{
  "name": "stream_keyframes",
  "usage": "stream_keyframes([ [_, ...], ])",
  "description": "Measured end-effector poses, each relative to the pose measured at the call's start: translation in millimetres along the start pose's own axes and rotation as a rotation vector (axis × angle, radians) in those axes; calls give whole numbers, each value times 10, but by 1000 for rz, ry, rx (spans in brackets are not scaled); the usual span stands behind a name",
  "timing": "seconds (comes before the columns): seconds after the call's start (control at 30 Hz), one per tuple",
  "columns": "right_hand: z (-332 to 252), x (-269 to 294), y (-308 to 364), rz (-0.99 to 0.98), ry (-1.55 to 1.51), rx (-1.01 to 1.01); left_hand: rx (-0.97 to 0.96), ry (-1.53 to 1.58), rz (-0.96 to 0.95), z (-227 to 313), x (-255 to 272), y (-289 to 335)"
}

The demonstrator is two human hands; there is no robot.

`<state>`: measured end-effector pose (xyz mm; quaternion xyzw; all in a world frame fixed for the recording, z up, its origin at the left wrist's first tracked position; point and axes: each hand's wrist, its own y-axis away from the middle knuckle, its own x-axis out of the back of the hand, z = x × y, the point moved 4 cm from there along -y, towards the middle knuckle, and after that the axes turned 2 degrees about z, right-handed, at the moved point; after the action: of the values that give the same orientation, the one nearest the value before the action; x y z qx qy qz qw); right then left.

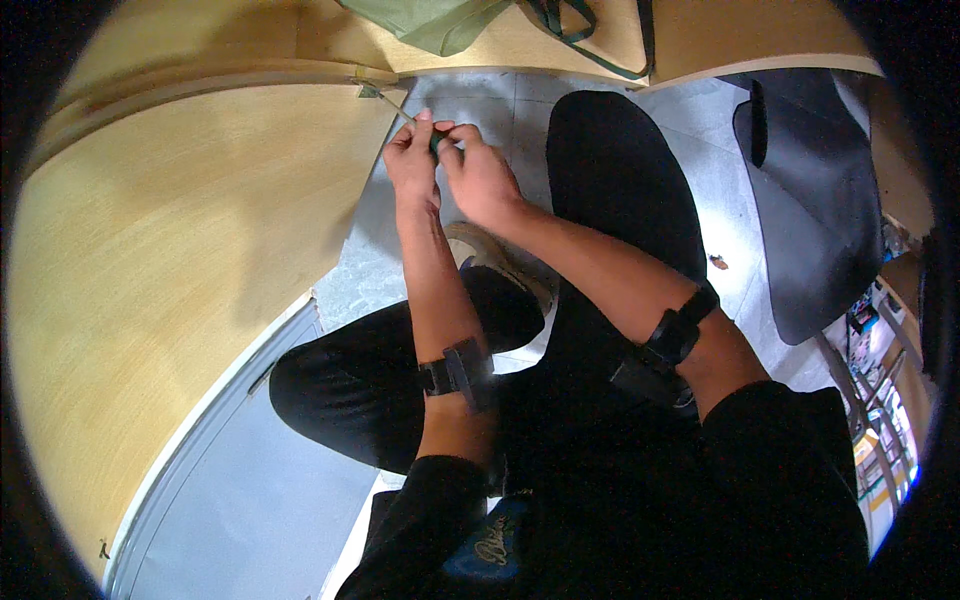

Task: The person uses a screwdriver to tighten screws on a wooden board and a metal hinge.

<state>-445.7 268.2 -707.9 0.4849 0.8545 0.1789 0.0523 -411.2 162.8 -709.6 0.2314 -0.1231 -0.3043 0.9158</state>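
Both my hands are closed on a screwdriver with a dark green handle (436, 140). Its thin shaft (401, 112) slants up and left to a small metal bracket (369, 91), fixed where a light wood panel (240, 190) meets the board above it. My left hand (408, 165) pinches the front of the tool, around the shaft and the start of the handle. Around the back of the handle my right hand (482, 178) is curled, covering most of it. Whether the tip sits in a screw is too small to tell.
Above my hands runs a wooden board (590, 55) with a green cloth bag (440, 22) and a dark strap (585, 30). A black curved panel (815, 200), like a chair back, stands at the right. Below lies the grey tiled floor (370, 270), with my bent knees close by.
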Motion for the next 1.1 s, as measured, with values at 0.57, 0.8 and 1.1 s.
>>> stream_keyframes([
  [0.57,-18,22,-1,-669,-980,-725,128,345,-285,114,-174,232],
  [0.8,48,20,-5,-25,205,8,65,149,-12,-124,10,5],
  [1.1,37,39,-81,221,88,265,193,525,63,-269,13,-154],
])
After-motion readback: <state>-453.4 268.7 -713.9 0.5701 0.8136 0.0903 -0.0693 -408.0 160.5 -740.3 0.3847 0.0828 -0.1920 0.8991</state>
